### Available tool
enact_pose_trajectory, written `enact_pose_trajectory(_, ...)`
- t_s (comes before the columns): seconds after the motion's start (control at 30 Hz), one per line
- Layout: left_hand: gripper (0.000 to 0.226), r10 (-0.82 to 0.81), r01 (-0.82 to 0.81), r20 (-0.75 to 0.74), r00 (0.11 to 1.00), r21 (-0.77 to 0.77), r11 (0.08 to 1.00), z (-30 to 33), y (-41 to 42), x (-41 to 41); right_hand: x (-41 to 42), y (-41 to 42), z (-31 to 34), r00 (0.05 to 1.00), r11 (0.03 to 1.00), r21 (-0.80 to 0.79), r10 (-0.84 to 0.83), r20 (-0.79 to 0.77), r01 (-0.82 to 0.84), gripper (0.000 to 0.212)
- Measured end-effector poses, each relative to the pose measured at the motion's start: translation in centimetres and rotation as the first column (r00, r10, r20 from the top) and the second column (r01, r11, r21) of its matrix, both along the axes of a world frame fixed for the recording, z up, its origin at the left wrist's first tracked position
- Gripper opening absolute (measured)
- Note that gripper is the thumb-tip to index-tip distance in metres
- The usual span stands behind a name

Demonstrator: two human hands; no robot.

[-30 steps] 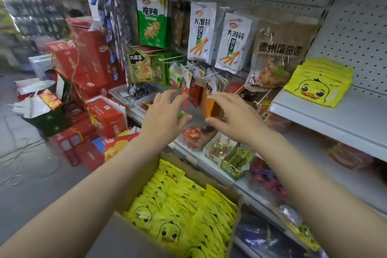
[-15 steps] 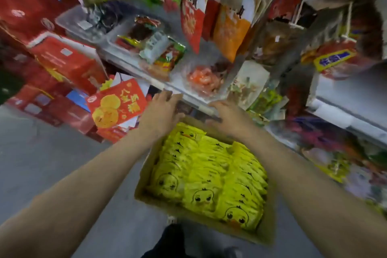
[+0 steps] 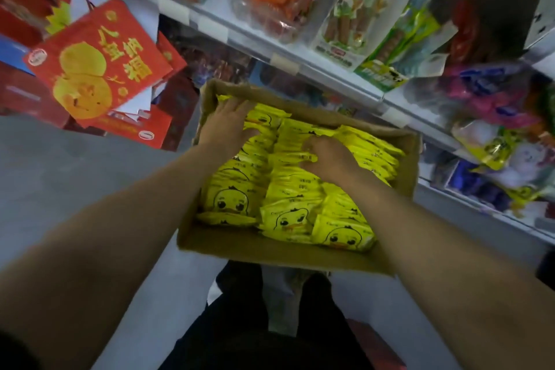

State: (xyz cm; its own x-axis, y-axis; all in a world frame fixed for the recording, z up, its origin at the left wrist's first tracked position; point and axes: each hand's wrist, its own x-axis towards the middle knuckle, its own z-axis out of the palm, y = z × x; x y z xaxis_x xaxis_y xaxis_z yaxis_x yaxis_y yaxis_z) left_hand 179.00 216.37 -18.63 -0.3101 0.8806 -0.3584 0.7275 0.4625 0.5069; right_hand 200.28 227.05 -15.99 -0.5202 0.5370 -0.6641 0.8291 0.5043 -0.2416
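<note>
Both my hands are down in the cardboard box (image 3: pixel 270 252) that sits in the middle of the frame, just below the edge of the lower shelf (image 3: pixel 300 66). The box is packed with yellow packets (image 3: pixel 288 213) printed with a duck face, standing on edge in rows that run from the near wall to the far wall.

My left hand (image 3: pixel 225 126) lies in the upper left corner of the box. Its fingers are fairly straight and spread, pressing on the tops of the packets there without closing round any of them.

My right hand (image 3: pixel 327 156) is over the middle row, a little right of centre. Its fingers are curled down over the top edges of a few packets and grip them. How many it holds I cannot tell.

At the upper left of the frame a red gift box (image 3: pixel 99 69) with gold circles leans on other red cartons. Along the top, bags of snacks (image 3: pixel 345 18) lie on the shelf. At the bottom centre my dark trousers (image 3: pixel 261 324) show above the grey floor (image 3: pixel 75 165).
</note>
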Motion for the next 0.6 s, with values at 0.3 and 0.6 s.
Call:
enact_pose_trajectory(0.3,0.061,-0.005,-0.012,-0.151,0.988,-0.113,0.994,-2.0,0.6,1.0,2.4,-1.1,-2.5,0.997,0.998,-0.043,-0.056,-0.045,0.054,0.036)
enact_pose_trajectory(0.6,0.022,0.072,-0.063,-0.167,0.983,0.06,0.996,-2.1,-0.5,0.4,2.0,-1.4,-4.5,0.998,0.997,0.06,0.05,0.033,-0.052,0.034)
